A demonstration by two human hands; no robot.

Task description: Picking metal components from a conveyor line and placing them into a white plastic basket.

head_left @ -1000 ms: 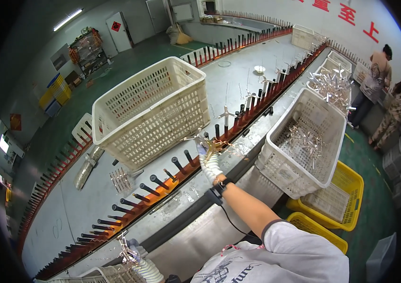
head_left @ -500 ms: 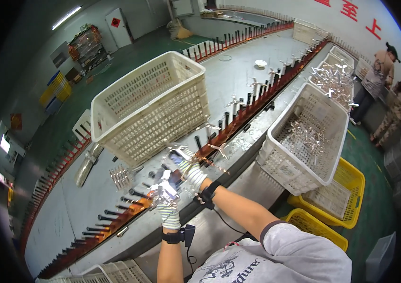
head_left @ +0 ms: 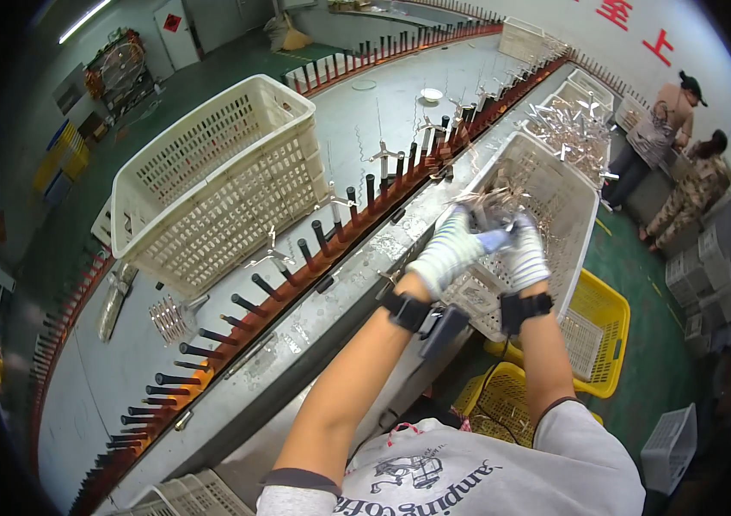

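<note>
Both my hands, in striped white gloves with blue-grey fingertips, are over the near white crate (head_left: 568, 206) on the right. My left hand (head_left: 451, 249) and my right hand (head_left: 524, 251) are side by side, closed around a bunch of shiny metal parts (head_left: 496, 205). Motion smears the bunch and the fingertips. Several thin coppery parts lie inside this crate. To the left, a row of black-tipped pegs (head_left: 318, 232) lines the table edge, and three-armed metal parts (head_left: 383, 155) sit on some of them.
A large white crate (head_left: 219, 193) stands on the grey table (head_left: 365, 116). Metal parts (head_left: 172, 320) lie beside it. Another crate heaped with metal parts (head_left: 568, 129) is behind mine. Yellow baskets (head_left: 611, 335) stand below. Two people (head_left: 684, 163) are at the far right.
My hands have moved right from the pegs to over the near crate, taking shiny metal parts along. The view has turned, so the crates and table appear shifted left.
</note>
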